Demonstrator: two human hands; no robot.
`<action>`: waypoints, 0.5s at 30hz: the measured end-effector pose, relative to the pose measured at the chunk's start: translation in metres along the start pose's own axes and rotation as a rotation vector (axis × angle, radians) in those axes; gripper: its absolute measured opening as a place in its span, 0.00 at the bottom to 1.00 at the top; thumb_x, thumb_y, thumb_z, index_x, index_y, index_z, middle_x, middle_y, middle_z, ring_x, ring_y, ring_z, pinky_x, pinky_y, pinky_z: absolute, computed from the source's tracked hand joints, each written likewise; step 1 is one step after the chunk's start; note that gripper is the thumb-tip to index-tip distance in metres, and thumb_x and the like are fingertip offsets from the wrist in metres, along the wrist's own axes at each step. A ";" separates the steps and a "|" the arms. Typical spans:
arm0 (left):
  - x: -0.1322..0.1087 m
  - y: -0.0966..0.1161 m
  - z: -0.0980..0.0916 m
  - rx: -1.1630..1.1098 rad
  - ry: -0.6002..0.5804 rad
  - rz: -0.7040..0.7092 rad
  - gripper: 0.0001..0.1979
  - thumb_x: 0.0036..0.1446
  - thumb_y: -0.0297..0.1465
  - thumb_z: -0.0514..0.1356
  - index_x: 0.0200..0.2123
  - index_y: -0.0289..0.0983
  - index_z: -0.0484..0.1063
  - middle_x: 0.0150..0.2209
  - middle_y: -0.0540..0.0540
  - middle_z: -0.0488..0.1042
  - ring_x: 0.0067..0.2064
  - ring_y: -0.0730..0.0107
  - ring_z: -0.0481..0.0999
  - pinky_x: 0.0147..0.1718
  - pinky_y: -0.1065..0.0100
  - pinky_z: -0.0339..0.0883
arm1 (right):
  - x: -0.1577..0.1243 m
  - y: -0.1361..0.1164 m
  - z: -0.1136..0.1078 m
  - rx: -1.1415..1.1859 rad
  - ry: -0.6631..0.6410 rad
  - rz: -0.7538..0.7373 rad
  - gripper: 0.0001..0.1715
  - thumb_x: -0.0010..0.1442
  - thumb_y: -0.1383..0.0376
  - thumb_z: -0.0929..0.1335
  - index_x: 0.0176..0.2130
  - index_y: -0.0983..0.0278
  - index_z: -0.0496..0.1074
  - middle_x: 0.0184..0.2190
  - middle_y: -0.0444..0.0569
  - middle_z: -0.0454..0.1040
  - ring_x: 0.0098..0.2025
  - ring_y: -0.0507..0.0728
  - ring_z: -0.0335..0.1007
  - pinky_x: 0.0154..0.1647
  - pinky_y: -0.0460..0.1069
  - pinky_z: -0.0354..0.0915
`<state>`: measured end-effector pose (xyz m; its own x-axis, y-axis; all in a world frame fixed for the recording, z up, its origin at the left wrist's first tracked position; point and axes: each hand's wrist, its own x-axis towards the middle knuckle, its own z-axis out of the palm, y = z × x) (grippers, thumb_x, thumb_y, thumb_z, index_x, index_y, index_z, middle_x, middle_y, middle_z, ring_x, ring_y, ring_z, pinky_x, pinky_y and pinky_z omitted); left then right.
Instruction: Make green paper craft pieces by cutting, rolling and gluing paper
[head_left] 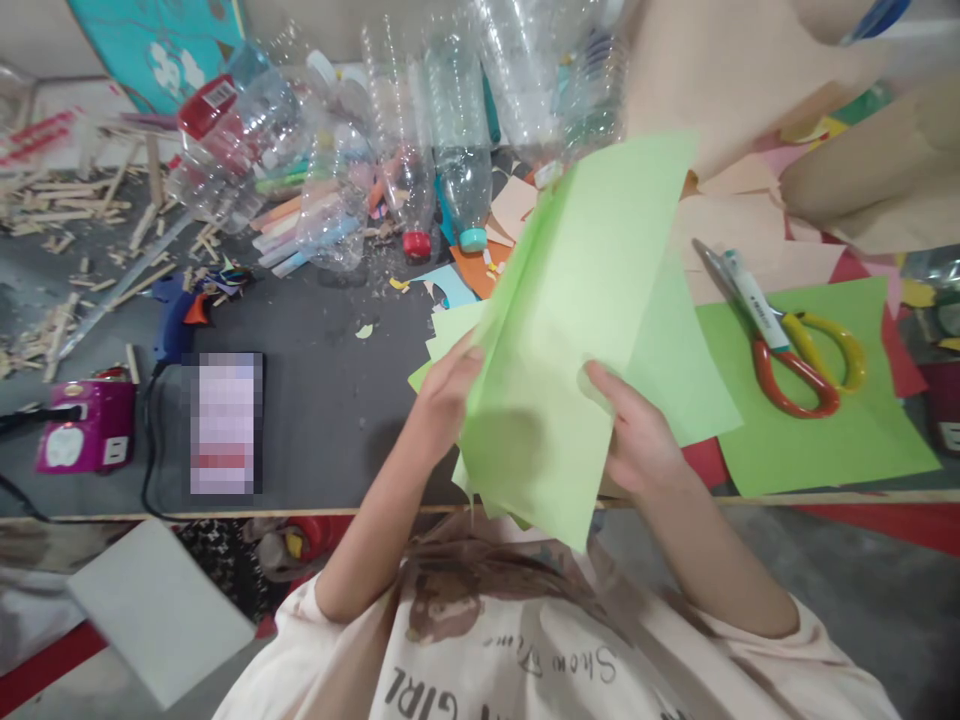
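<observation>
Between my two hands is a light green paper sheet [577, 290], raised above the table and creased or folded along its left side. My left hand [448, 395] grips its left edge, thumb on the near face. On the right edge, my right hand [634, 425] pinches it with the thumb in front; its other fingers are hidden behind. Paler green paper [675, 350] shows behind the held sheet, and jagged green paper edges stick out at its lower left. To the right, scissors [802, 365] with red and yellow handles lie on a brighter green sheet [840, 440], with a white marker-like stick [757, 300] across them.
Clear plastic bottles [461, 150] lie along the back. At left are wood sticks [67, 210], a blue glue gun [174, 315], a phone [225, 425] and a purple power box [86, 425] with cords. Brown paper [855, 190] stands at the right back.
</observation>
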<state>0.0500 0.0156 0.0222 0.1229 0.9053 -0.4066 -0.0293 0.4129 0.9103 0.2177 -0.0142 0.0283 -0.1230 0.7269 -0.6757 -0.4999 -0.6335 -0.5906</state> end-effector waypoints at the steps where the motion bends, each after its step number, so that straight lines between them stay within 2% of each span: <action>1: -0.001 0.001 -0.007 -0.014 0.071 -0.036 0.19 0.58 0.42 0.56 0.47 0.37 0.76 0.45 0.43 0.80 0.52 0.53 0.76 0.51 0.57 0.71 | 0.001 -0.003 -0.005 -0.013 0.022 0.001 0.19 0.47 0.50 0.72 0.36 0.58 0.76 0.39 0.47 0.82 0.55 0.65 0.73 0.58 0.60 0.66; 3: -0.003 0.003 -0.020 -0.011 0.170 -0.061 0.17 0.57 0.42 0.58 0.41 0.36 0.77 0.38 0.43 0.81 0.47 0.54 0.79 0.47 0.60 0.73 | 0.004 -0.009 -0.015 -0.047 0.041 0.009 0.21 0.47 0.48 0.71 0.36 0.59 0.76 0.39 0.48 0.82 0.54 0.66 0.73 0.57 0.61 0.67; 4: -0.003 0.002 -0.026 -0.018 0.183 -0.062 0.17 0.57 0.42 0.59 0.39 0.35 0.78 0.37 0.43 0.81 0.46 0.54 0.79 0.46 0.61 0.73 | 0.006 -0.011 -0.020 -0.069 0.038 0.016 0.22 0.47 0.47 0.71 0.36 0.59 0.76 0.39 0.48 0.82 0.54 0.67 0.73 0.57 0.61 0.68; 7: -0.004 -0.002 -0.037 -0.040 0.142 -0.045 0.17 0.57 0.43 0.59 0.41 0.36 0.78 0.39 0.43 0.81 0.50 0.52 0.78 0.48 0.60 0.72 | 0.013 -0.014 -0.029 -0.132 0.013 0.017 0.24 0.47 0.45 0.71 0.37 0.58 0.76 0.39 0.49 0.82 0.53 0.67 0.74 0.54 0.60 0.70; 11: 0.002 -0.014 -0.041 0.074 0.082 0.072 0.22 0.60 0.43 0.55 0.52 0.38 0.73 0.52 0.42 0.76 0.59 0.53 0.71 0.59 0.56 0.64 | 0.019 -0.011 -0.037 -0.229 0.025 -0.064 0.21 0.51 0.47 0.70 0.37 0.59 0.76 0.40 0.50 0.82 0.49 0.66 0.77 0.50 0.59 0.73; 13: 0.006 -0.019 -0.043 0.228 0.068 0.211 0.28 0.61 0.43 0.55 0.61 0.39 0.63 0.62 0.41 0.66 0.65 0.54 0.63 0.63 0.55 0.58 | 0.021 -0.011 -0.042 -0.289 0.103 -0.116 0.16 0.52 0.50 0.71 0.36 0.58 0.76 0.38 0.48 0.82 0.46 0.65 0.78 0.48 0.58 0.74; 15: 0.009 -0.022 -0.046 0.450 0.096 0.393 0.35 0.60 0.43 0.57 0.67 0.39 0.51 0.69 0.40 0.53 0.69 0.55 0.53 0.66 0.55 0.50 | 0.021 -0.014 -0.048 -0.335 0.186 -0.142 0.10 0.52 0.54 0.72 0.34 0.56 0.76 0.36 0.46 0.82 0.44 0.64 0.79 0.46 0.56 0.74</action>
<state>0.0066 0.0195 -0.0051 0.0972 0.9951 -0.0191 0.3706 -0.0184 0.9286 0.2632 -0.0024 0.0016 0.1001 0.7722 -0.6274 -0.1895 -0.6042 -0.7740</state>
